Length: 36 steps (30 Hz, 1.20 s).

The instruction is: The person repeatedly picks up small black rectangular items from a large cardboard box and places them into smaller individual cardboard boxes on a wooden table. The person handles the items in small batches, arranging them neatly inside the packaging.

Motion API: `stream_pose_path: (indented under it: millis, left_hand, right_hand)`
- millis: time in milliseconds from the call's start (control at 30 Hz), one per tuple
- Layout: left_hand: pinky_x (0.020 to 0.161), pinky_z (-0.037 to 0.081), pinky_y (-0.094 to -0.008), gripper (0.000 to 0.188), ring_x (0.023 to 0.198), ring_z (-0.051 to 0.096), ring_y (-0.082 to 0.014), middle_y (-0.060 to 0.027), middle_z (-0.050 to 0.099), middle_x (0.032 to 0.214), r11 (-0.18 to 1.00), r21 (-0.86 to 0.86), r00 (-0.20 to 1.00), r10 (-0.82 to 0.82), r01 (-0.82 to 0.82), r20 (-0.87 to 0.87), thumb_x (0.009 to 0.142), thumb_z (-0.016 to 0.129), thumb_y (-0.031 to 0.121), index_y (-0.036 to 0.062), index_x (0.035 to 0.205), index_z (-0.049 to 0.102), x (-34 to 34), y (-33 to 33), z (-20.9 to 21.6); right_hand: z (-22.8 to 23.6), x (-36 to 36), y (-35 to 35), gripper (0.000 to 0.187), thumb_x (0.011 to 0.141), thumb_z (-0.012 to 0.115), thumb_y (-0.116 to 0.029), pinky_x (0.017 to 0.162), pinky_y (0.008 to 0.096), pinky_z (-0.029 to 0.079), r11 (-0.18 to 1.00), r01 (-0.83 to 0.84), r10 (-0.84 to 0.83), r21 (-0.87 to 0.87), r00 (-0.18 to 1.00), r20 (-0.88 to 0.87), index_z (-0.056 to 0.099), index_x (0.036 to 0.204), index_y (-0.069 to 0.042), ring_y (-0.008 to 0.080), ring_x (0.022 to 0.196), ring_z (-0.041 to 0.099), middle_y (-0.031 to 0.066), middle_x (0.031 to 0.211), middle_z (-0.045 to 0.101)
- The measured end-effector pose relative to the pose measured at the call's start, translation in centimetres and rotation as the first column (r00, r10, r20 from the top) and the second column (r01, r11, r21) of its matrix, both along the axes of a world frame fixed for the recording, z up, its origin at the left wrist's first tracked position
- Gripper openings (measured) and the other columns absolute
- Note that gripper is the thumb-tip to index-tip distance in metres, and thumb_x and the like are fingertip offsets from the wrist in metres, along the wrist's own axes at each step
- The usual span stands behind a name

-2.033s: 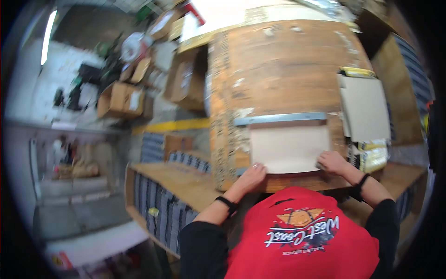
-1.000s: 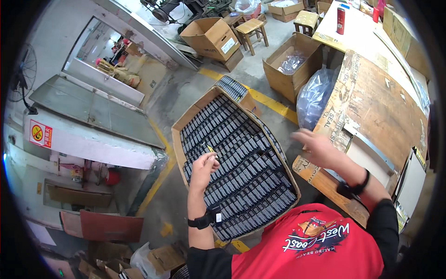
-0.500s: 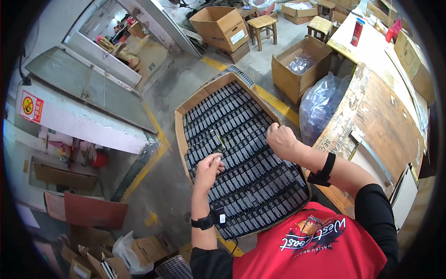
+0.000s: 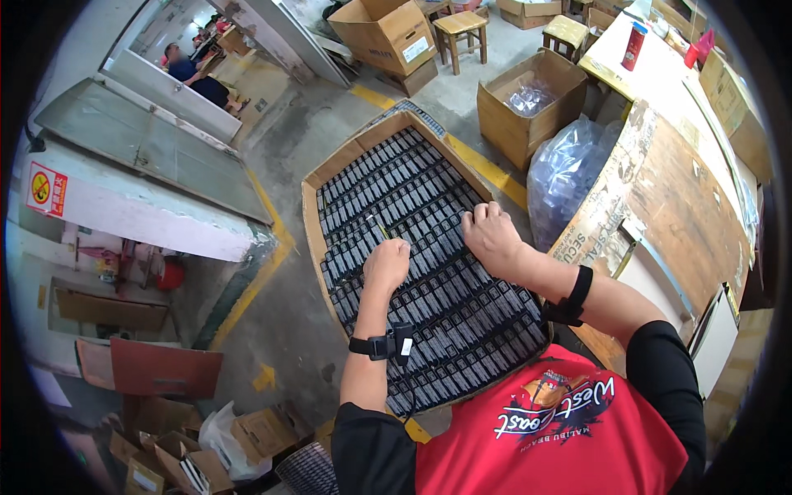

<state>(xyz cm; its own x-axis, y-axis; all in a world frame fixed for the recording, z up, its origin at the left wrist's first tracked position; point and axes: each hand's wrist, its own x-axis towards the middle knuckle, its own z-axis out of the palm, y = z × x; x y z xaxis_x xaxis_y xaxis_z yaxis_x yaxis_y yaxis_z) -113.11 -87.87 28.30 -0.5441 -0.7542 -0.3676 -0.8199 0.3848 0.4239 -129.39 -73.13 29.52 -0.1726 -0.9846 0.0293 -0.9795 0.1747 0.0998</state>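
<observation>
Dark packs (image 4: 437,285) (in rows) beneath curled left hand (image 4: 388,263)

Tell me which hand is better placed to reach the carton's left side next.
Probably your left hand: it's over the dark packs, nearer the carton's left wall, while your right hand is by the opposite wall.

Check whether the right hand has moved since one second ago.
Yes: judged against the wooden table, the right hand has moved left, from its edge to the right side of the carton.
</observation>
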Motion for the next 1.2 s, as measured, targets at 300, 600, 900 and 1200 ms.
stream_pose_path:
  millis: [300, 600, 900, 1200]
  left_hand:
    - [0.078, 0.049, -0.0456, 0.03, 0.087, 0.062, -0.0381, -0.02, 0.065, 0.088, 0.974, -0.186, 0.987, -0.107, 0.129, 0.122, 0.086, 0.048, 0.028, 0.0043, 0.086, 0.066, -0.9, 1.6, 1.8]
    - [0.077, 0.051, -0.0418, 0.025, 0.085, 0.064, -0.0378, -0.0247, 0.065, 0.085, 0.92, -0.358, 0.97, -0.081, 0.161, 0.228, 0.083, 0.053, 0.018, -0.0017, 0.081, 0.068, -3.0, 3.9, 1.5]
    - [0.081, 0.05, -0.0422, 0.03, 0.09, 0.062, -0.0377, -0.0267, 0.064, 0.088, 0.95, -0.31, 0.977, 0.034, 0.034, 0.212, 0.085, 0.053, 0.024, -0.0027, 0.087, 0.067, -2.9, 4.4, 2.2]
    - [0.081, 0.049, -0.0424, 0.034, 0.09, 0.062, -0.0394, -0.0273, 0.061, 0.098, 0.954, -0.3, 0.965, 0.102, -0.026, 0.241, 0.085, 0.055, 0.026, -0.0058, 0.091, 0.065, -3.4, 5.5, 2.3]
  right_hand:
    - [-0.6, -4.3, -3.6, 0.011, 0.071, 0.062, -0.012, 0.071, 0.0399, 0.048, 0.99, -0.075, 0.112, -0.121, 0.937, 0.332, 0.064, 0.075, -0.003, 0.029, 0.086, 0.06, 0.0124, 0.081, 0.063]
    - [-3.7, -7.0, -8.4, 0.022, 0.072, 0.054, -0.008, 0.076, 0.0407, 0.05, 0.856, -0.485, 0.421, 0.179, 0.855, 0.301, 0.067, 0.088, 0.001, 0.0346, 0.085, 0.064, 0.0201, 0.088, 0.065]
    - [1.3, -5.4, -6.7, 0.032, 0.082, 0.054, -0.027, 0.081, 0.0426, 0.047, 0.976, 0.056, -0.202, 0.211, 0.599, 0.775, 0.066, 0.083, 0.002, 0.0323, 0.094, 0.062, 0.0181, 0.089, 0.066]
    - [-1.6, -2.7, -4.3, 0.025, 0.076, 0.051, -0.013, 0.081, 0.0396, 0.05, 0.984, 0.128, -0.174, 0.125, 0.843, 0.509, 0.066, 0.084, 0.005, 0.0369, 0.09, 0.063, 0.0224, 0.094, 0.065]
